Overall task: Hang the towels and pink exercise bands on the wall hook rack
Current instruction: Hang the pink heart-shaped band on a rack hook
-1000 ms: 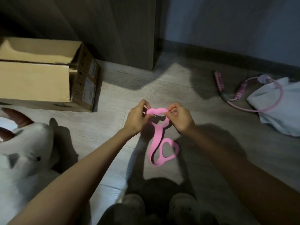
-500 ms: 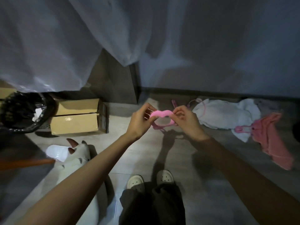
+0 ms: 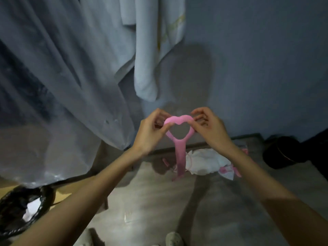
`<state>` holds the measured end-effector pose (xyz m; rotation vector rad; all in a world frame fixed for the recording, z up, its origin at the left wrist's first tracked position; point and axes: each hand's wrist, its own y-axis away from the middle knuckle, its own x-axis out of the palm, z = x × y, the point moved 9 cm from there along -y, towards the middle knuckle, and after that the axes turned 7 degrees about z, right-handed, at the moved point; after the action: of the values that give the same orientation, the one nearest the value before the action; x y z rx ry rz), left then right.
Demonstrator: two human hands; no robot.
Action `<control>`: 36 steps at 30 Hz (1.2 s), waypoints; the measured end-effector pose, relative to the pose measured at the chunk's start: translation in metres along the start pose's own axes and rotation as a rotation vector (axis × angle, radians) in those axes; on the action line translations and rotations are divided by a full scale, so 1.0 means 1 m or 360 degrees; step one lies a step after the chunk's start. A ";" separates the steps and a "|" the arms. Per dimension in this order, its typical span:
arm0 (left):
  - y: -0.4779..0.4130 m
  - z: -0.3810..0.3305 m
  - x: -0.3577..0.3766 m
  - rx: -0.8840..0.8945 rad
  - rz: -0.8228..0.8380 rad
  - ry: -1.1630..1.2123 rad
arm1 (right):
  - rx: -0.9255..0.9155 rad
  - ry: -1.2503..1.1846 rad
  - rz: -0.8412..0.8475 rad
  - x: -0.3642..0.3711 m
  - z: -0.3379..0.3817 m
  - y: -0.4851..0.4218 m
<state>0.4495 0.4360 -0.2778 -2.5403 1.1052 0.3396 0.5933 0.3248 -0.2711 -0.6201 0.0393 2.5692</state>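
A pale towel (image 3: 147, 64) hangs against the wall, probably from the rack. The hooks themselves are out of view above. A white towel (image 3: 207, 160) lies bunched on the floor (image 3: 150, 201), not yet hung. The pink exercise band (image 3: 180, 153) is held in mid-air before the wall, strap dangling. Left hand (image 3: 150, 134) and right hand (image 3: 210, 129) each pinch one side of its heart-shaped loop with curled fingers (image 3: 200, 110), holding it spread, presumably to pass over a hook.

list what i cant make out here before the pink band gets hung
Head view only:
1. Hook rack: cut off by the top edge; just the hanging towel shows.
2. Pink band lower loop: blurred, shape unclear.
3. Pink items beside the floor towel: partly hidden by the right forearm, blurred.
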 end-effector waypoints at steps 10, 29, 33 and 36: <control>-0.074 -0.171 0.040 0.0580 0.0106 -0.0047 | -0.0385 0.0227 -0.0521 -0.148 0.105 0.025; -0.266 -0.445 0.163 0.1001 -0.0105 0.0028 | -0.0707 -0.0094 -0.0780 -0.477 0.196 -0.048; -0.301 -0.502 0.188 0.1146 -0.0174 -0.0088 | -0.0755 -0.0141 -0.0840 -0.544 0.210 -0.064; -0.331 -0.538 0.204 0.1208 -0.0177 -0.0122 | -0.0767 -0.0083 -0.0890 -0.589 0.223 -0.073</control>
<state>0.8733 0.2932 0.2132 -1.8811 0.8423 -0.0225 0.9906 0.1504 0.1911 -0.6226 -0.6897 2.0421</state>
